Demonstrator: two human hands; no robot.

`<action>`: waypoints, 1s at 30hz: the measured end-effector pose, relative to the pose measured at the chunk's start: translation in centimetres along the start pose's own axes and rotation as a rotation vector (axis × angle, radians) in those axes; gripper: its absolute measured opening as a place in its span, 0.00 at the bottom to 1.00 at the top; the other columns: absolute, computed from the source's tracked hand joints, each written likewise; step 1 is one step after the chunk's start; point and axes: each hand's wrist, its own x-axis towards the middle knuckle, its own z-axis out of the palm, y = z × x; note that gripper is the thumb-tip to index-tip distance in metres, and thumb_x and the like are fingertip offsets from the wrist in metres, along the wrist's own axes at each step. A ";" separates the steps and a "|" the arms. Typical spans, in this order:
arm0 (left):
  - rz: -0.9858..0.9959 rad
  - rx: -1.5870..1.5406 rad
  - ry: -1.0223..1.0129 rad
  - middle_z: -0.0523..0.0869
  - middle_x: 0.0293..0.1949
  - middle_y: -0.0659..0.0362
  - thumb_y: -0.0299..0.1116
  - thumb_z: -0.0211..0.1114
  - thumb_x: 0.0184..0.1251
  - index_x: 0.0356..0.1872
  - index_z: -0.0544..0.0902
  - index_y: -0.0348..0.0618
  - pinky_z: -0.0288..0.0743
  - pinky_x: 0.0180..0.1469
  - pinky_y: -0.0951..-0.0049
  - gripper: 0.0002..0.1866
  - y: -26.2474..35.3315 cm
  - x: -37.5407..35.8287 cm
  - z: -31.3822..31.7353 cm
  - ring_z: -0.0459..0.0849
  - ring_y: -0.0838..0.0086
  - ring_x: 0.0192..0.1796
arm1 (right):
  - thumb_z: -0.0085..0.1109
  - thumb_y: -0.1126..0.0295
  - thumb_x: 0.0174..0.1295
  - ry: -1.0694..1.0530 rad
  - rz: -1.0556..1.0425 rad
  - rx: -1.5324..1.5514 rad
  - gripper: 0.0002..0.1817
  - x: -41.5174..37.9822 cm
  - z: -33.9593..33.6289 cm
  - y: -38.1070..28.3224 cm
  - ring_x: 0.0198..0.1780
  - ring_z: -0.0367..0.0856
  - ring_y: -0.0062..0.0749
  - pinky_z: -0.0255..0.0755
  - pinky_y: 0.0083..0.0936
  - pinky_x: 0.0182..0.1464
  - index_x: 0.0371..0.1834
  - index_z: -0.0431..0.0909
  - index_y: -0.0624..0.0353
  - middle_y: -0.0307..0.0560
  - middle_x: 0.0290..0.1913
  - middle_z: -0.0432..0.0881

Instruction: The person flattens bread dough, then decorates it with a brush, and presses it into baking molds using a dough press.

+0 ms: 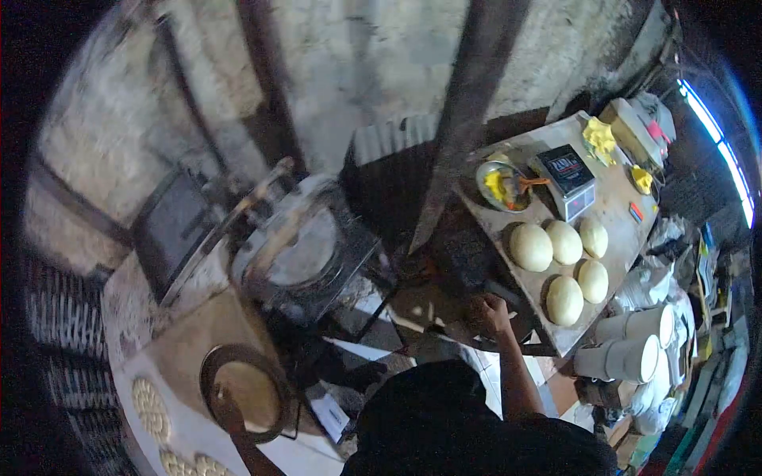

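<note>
Vessel, round and dark-rimmed point(238, 352), lies under our left hand point(228, 412), near the right edge of the pale work surface point(186, 420); we cannot tell that grip. Our right hand point(490, 315), seemingly curled, contents hidden, is beside the brown table's point(623, 238) left edge, before a stained wall point(397, 71).

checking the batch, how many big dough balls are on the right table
5 dough balls on the table: three in a row near the scale, two in a second row.
</note>
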 end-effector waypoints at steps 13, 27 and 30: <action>-0.670 0.081 -0.599 0.86 0.51 0.46 0.35 0.60 0.73 0.65 0.77 0.41 0.78 0.58 0.70 0.22 17.1 -21.8 15.8 0.86 0.70 0.55 | 0.52 0.65 0.66 0.406 -0.109 -0.893 0.15 37.6 -14.6 -8.5 0.43 0.85 0.57 0.78 0.49 0.45 0.49 0.81 0.61 0.60 0.42 0.87; -0.256 0.207 -0.602 0.87 0.53 0.52 0.44 0.55 0.78 0.59 0.82 0.39 0.79 0.50 0.60 0.21 20.3 -23.7 15.5 0.86 0.63 0.51 | 0.54 0.74 0.59 0.368 -0.228 -0.873 0.14 37.6 -13.7 -8.3 0.49 0.80 0.67 0.78 0.50 0.48 0.47 0.76 0.68 0.74 0.47 0.78; -0.362 0.135 -0.743 0.87 0.51 0.51 0.43 0.57 0.76 0.58 0.80 0.36 0.81 0.45 0.65 0.22 23.3 -21.2 17.3 0.87 0.66 0.46 | 0.58 0.69 0.60 0.219 -0.195 -0.971 0.15 38.9 -14.5 -5.1 0.44 0.83 0.65 0.80 0.48 0.42 0.49 0.80 0.60 0.67 0.48 0.80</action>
